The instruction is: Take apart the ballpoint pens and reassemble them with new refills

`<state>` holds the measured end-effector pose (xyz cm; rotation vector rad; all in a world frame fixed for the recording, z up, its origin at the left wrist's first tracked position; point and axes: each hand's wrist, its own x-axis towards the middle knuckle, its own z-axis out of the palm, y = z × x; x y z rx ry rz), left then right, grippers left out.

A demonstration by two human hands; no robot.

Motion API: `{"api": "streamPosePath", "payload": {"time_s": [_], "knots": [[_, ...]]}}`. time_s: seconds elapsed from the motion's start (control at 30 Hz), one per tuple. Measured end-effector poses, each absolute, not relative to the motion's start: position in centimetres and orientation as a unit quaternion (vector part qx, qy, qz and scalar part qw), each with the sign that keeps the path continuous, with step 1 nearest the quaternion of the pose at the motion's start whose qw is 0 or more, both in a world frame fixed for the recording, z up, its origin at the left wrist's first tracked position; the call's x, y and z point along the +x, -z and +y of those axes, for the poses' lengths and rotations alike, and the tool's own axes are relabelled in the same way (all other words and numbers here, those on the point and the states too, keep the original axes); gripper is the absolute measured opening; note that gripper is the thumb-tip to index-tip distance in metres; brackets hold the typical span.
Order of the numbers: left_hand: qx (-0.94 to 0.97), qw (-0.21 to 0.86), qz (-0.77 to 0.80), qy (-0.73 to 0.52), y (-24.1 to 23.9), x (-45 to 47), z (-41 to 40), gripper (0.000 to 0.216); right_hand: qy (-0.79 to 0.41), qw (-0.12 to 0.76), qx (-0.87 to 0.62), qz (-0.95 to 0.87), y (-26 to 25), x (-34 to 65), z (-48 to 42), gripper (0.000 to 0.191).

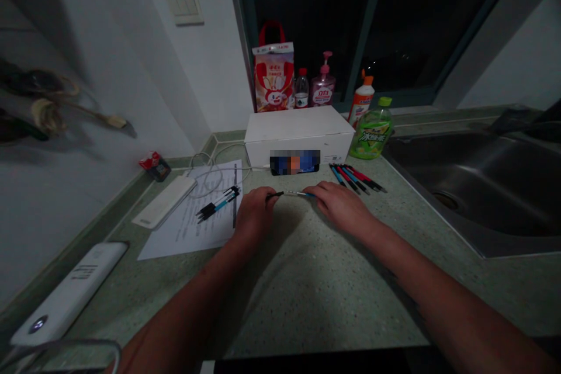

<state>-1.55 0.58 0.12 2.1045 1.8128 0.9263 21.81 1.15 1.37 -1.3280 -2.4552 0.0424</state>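
Both my hands rest on the green speckled counter (307, 280) and hold one pen (291, 193) between them. My left hand (254, 210) pinches its dark end. My right hand (339, 205) grips the blue end. The pen lies level just above the counter, in front of a phone (294, 162) leaning on a white box (298, 131). A row of several red, blue and black pens (357, 178) lies to the right of my right hand. A few more pens (219, 201) lie on a sheet of paper (193, 222) to the left.
A steel sink (477, 187) fills the right side. Behind the box stand a red bag (274, 73), bottles (322, 85) and a green bottle (372, 128). At left lie a white power bank (165, 201) with cable, a second power bank (70, 295) and a small red pack (154, 165).
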Motion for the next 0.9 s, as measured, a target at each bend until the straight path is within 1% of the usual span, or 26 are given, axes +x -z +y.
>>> {"api": "streamPosePath", "payload": {"time_s": [0.2,0.7,0.9], "knots": [[0.728,0.102,0.611,-0.295,-0.18,-1.41,0.5,0.017,-0.018,0.159,-0.467,-0.87,-1.59,21.54,0.92,0.037],[0.722,0.093,0.626,-0.28,-0.23,-1.42,0.41,0.015,-0.022,0.162,-0.455,-0.876,-1.45,21.33,0.71,0.037],[0.776,0.121,0.56,-0.263,0.08,-1.18,0.24,0.016,-0.028,0.172,-0.433,-0.885,-1.33,21.28,0.71,0.036]]}}
